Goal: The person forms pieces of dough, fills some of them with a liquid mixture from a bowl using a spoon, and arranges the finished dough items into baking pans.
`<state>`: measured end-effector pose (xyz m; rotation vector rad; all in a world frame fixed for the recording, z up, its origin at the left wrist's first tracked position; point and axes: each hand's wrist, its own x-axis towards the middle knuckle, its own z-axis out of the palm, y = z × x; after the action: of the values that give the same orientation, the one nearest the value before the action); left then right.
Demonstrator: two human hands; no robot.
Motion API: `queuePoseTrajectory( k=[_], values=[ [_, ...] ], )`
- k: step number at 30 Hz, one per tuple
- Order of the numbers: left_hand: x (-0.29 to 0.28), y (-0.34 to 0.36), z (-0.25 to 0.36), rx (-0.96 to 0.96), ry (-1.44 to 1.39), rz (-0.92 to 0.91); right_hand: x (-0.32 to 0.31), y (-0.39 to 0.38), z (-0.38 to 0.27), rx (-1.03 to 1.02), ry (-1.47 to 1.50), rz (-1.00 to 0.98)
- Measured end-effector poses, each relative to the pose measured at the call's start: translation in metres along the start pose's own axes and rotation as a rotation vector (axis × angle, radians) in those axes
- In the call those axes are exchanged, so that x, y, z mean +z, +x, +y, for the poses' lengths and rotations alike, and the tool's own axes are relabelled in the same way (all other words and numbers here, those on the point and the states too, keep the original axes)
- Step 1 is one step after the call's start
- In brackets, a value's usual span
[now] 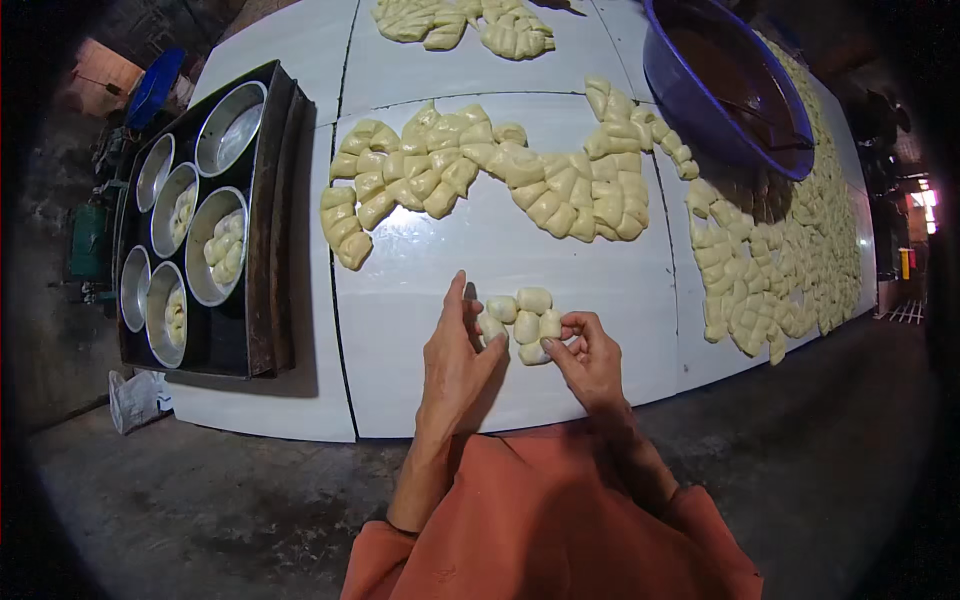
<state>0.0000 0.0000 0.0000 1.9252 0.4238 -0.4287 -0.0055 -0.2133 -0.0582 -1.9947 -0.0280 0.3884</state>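
A small cluster of pale dough pieces (526, 326) lies on the white tabletop close in front of me. My left hand (456, 345) cups the cluster's left side, its thumb and fingers around an outer piece while the index finger points up. On the opposite side, my right hand (588, 362) grips the right edge of the cluster between thumb and fingers. The pieces are rounded, touch one another and rest on the table. Beyond my hands lies a wide, joined stretch of cut dough (480, 160), shiny and scored into chunks.
At left stands a dark metal tray (262, 250) with several round tins (228, 130), some holding dough. A purple basin (660, 75) of brown liquid stands at the far right. More cut dough (770, 270) covers the right side; another batch (510, 28) lies at the back.
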Motion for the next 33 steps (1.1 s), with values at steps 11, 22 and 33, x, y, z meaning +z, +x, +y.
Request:
queuePoseTrajectory(
  k=[11, 22, 33],
  values=[
    [0.004, -0.013, -0.008, 0.256, 0.086, 0.035, 0.003, 0.006, -0.025, 0.13, 0.268, -0.029],
    [0.015, -0.006, 0.017, 0.26, 0.265, -0.094, -0.007, 0.031, -0.046, -0.139, -0.396, -0.07],
    [0.043, -0.007, 0.001, 0.227, 0.094, 0.128, 0.001, 0.039, -0.066, -0.014, -0.087, -0.125]
  ],
)
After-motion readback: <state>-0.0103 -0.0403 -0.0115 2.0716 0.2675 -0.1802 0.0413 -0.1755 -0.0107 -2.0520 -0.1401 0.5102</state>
